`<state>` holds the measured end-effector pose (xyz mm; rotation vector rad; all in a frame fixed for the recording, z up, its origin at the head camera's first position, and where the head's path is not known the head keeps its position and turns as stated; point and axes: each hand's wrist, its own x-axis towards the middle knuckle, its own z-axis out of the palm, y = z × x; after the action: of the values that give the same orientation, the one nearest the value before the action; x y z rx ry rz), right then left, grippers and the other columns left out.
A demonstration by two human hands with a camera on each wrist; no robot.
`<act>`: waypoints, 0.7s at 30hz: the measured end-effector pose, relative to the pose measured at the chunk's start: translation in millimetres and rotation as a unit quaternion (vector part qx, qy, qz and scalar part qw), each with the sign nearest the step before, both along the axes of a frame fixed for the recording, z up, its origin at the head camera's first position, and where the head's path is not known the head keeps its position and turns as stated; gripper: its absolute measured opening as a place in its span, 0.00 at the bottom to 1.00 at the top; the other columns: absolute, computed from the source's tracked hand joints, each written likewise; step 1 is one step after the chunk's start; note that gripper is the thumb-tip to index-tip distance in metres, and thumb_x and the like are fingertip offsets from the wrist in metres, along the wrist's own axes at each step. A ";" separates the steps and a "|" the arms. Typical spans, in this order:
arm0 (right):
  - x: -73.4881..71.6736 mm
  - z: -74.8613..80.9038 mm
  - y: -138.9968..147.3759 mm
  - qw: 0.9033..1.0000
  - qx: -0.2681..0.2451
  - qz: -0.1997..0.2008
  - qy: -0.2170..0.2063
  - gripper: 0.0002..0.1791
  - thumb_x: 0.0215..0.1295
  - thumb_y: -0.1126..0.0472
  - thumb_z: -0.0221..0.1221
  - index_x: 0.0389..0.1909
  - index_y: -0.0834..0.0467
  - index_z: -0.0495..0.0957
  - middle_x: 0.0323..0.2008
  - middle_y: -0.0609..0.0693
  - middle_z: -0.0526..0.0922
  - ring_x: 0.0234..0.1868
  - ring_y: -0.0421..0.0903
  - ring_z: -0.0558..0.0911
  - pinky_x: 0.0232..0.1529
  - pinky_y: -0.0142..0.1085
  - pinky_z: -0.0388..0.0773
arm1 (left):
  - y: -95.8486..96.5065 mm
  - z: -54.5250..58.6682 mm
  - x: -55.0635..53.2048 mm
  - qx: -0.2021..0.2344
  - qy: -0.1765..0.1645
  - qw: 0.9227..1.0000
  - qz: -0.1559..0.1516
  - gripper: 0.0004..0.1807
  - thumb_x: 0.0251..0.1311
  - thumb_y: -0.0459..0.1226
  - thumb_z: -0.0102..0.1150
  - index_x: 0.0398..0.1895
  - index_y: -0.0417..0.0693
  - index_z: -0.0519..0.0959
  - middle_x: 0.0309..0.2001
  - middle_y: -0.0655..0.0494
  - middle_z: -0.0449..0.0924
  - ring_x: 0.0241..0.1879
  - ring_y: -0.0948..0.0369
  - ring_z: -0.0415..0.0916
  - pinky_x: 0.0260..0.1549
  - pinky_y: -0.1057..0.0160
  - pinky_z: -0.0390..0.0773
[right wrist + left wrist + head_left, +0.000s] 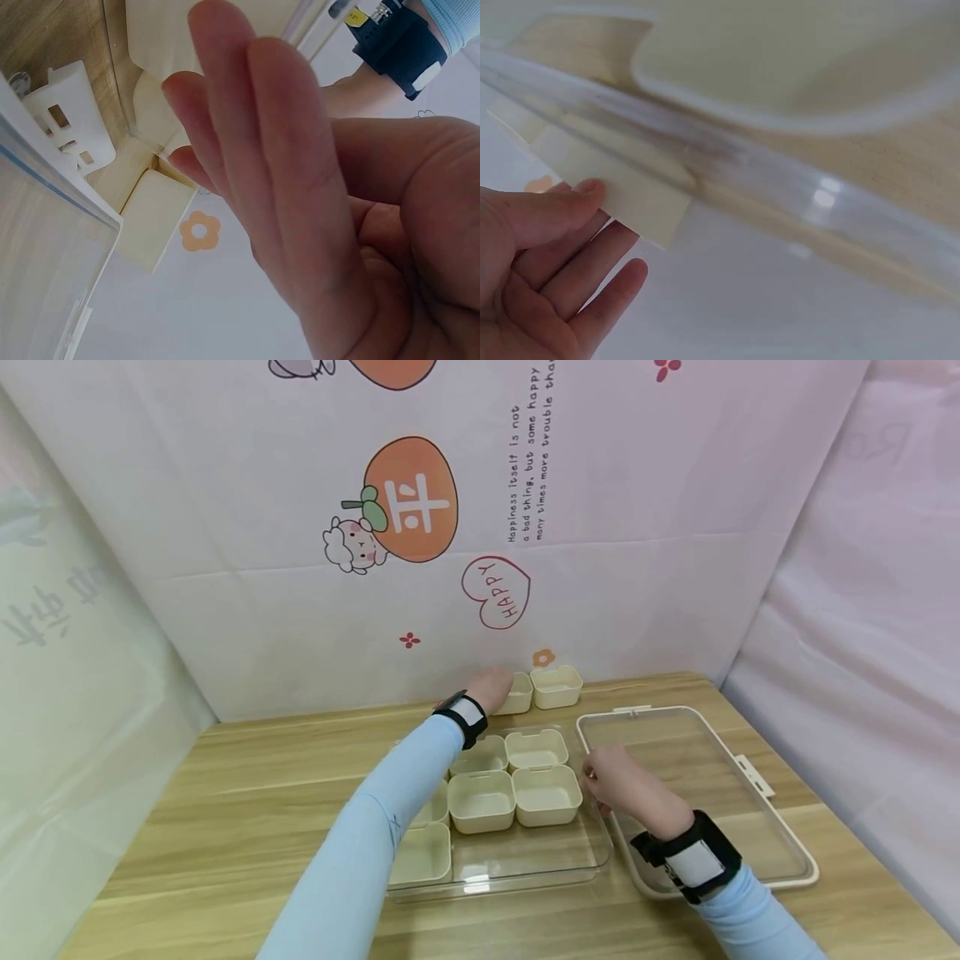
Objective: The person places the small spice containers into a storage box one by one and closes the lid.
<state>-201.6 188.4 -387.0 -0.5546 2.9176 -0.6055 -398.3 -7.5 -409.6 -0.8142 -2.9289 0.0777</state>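
Note:
My left hand reaches to the back of the table and pinches a small cream box by its left end. In the left wrist view the thumb lies on the box and the other fingers spread beside and behind it. A second cream box stands just right of it. In front is a clear tray with several such boxes in rows, some hidden by my left arm. My right hand hangs at the tray's right side, fingers fairly straight and holding nothing, as the right wrist view shows.
A clear lid with a white rim and side clips lies right of the tray, partly under my right forearm. Printed cloth hangs behind the table's back edge. Bare wood shows at the left.

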 end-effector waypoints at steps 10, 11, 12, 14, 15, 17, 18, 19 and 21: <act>-0.2 1.5 0.0 1.000 0.002 -0.003 -0.009 0.09 0.61 0.71 0.54 0.23 0.66 0.80 0.13 0.48 0.77 0.12 0.40 0.78 0.17 0.29 0.74 | 2.1 38.9 41.8 -0.029 0.046 0.998 0.012 0.12 0.69 0.34 0.45 0.45 0.44 0.79 0.45 0.49 0.80 0.45 0.54 0.78 0.43 0.60 0.79; -0.2 1.6 -0.1 1.000 0.003 -0.003 -0.008 0.09 0.61 0.71 0.54 0.23 0.65 0.80 0.13 0.48 0.77 0.12 0.40 0.78 0.17 0.29 0.74 | 2.3 39.7 42.5 -0.026 0.046 0.999 0.015 0.11 0.68 0.33 0.45 0.43 0.44 0.80 0.43 0.49 0.81 0.44 0.55 0.78 0.42 0.60 0.79; 0.0 1.6 -0.2 1.000 0.002 -0.002 -0.008 0.09 0.61 0.71 0.54 0.23 0.65 0.80 0.13 0.48 0.77 0.11 0.40 0.78 0.17 0.29 0.74 | 2.4 40.3 43.3 -0.023 0.046 0.999 0.017 0.11 0.68 0.33 0.45 0.42 0.44 0.80 0.42 0.50 0.81 0.43 0.55 0.79 0.40 0.60 0.79; 0.0 1.6 -0.3 1.000 0.002 -0.002 -0.008 0.09 0.61 0.71 0.54 0.23 0.65 0.80 0.13 0.49 0.77 0.12 0.40 0.78 0.17 0.29 0.74 | 1.9 41.2 44.6 -0.010 0.043 0.999 0.021 0.11 0.68 0.33 0.45 0.41 0.44 0.80 0.41 0.50 0.82 0.41 0.55 0.79 0.39 0.60 0.79; 0.0 1.6 -0.4 1.000 0.001 -0.002 -0.008 0.09 0.61 0.71 0.54 0.23 0.65 0.80 0.13 0.49 0.77 0.12 0.41 0.78 0.17 0.29 0.74 | 1.4 41.6 45.1 -0.003 0.043 0.999 0.023 0.11 0.67 0.32 0.45 0.40 0.43 0.80 0.41 0.50 0.82 0.40 0.55 0.79 0.38 0.60 0.79; 0.0 1.7 -0.4 1.000 0.000 -0.003 -0.010 0.10 0.61 0.71 0.54 0.22 0.65 0.79 0.13 0.49 0.77 0.12 0.42 0.79 0.17 0.29 0.74 | -0.1 43.4 47.0 0.007 0.042 0.999 0.027 0.10 0.67 0.32 0.46 0.40 0.43 0.80 0.41 0.50 0.81 0.40 0.55 0.79 0.38 0.60 0.79; 0.0 1.7 -0.3 1.000 -0.001 -0.003 -0.011 0.10 0.61 0.71 0.54 0.23 0.65 0.79 0.13 0.49 0.77 0.12 0.42 0.79 0.17 0.29 0.74 | -1.0 44.5 48.2 0.014 0.040 0.999 0.031 0.10 0.67 0.32 0.45 0.41 0.43 0.79 0.41 0.50 0.81 0.40 0.55 0.79 0.38 0.60 0.79; 0.0 1.8 -0.6 1.000 -0.002 -0.003 -0.012 0.10 0.61 0.71 0.54 0.23 0.65 0.80 0.13 0.49 0.77 0.12 0.42 0.79 0.17 0.29 0.74 | -2.7 45.8 49.9 0.021 0.040 0.998 0.033 0.10 0.67 0.31 0.46 0.40 0.43 0.79 0.40 0.50 0.81 0.39 0.55 0.79 0.37 0.60 0.79; -0.1 1.7 -0.9 1.000 -0.003 -0.004 -0.013 0.10 0.61 0.71 0.54 0.23 0.65 0.80 0.13 0.49 0.77 0.12 0.42 0.79 0.17 0.29 0.74 | -6.1 48.4 52.8 0.026 0.045 0.998 0.037 0.10 0.66 0.31 0.46 0.39 0.43 0.80 0.40 0.49 0.82 0.39 0.54 0.79 0.37 0.59 0.80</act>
<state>-201.7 187.6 -385.3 -0.5331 2.8963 -0.6189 -345.6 -13.6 -361.2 -0.6757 -2.8636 0.0424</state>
